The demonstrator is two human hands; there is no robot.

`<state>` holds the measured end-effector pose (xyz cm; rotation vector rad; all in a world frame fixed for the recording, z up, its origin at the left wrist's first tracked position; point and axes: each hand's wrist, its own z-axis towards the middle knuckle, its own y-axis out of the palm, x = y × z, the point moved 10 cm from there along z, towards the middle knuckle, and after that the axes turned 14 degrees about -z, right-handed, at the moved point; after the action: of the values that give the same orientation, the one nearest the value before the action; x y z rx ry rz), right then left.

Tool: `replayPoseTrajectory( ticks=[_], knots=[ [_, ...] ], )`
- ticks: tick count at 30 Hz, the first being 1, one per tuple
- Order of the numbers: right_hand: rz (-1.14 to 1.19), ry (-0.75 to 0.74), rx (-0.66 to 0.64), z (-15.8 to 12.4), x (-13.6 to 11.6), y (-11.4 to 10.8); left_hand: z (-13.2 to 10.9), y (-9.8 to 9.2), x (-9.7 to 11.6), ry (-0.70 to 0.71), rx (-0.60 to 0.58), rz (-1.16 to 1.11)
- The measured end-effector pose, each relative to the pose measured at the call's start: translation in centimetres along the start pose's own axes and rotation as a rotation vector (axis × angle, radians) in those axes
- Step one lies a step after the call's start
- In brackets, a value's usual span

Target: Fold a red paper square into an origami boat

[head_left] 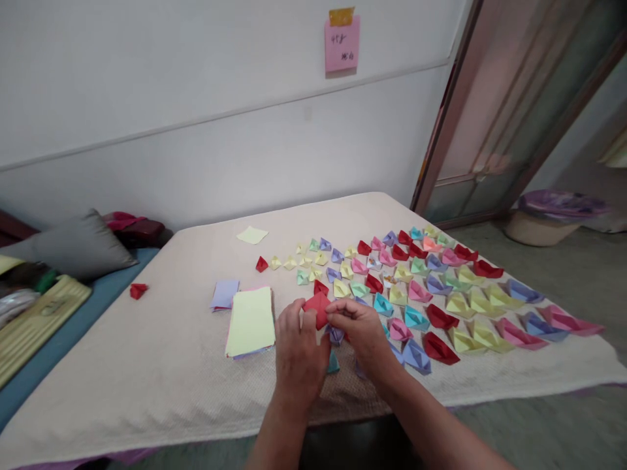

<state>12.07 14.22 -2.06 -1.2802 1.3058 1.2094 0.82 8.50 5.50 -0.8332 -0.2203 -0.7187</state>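
Observation:
Both hands meet over the near middle of a beige cloth-covered table (147,365). My left hand (298,356) and my right hand (361,333) together pinch a folded red paper piece (317,307), held just above the cloth. To the left of my hands lies a stack of paper sheets with a pale yellow one on top (251,321). Several folded paper boats (441,294) in red, pink, yellow, green, blue and purple lie in rows to the right and behind my hands.
A purple sheet (225,294) lies beside the stack, a loose yellow sheet (252,235) farther back. A small red folded piece (138,290) sits at the table's left edge. A grey cushion (73,247) lies left. A pink note (341,43) hangs on the wall.

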Motion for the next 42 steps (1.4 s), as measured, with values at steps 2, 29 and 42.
replayPoseTrajectory(
  ticks=[2,29,42],
  knots=[
    [-0.002,-0.025,-0.015,-0.1,-0.4,0.1,0.0,-0.1,0.3,0.019,0.032,0.036],
    [-0.141,-0.150,-0.147,-0.8,-1.9,2.1,-3.2,2.1,-7.6,-1.039,0.232,-1.295],
    [-0.068,-0.217,-0.117,-1.1,-2.4,1.9,-2.9,1.7,-7.6,-0.956,0.235,-1.267]
  ],
)
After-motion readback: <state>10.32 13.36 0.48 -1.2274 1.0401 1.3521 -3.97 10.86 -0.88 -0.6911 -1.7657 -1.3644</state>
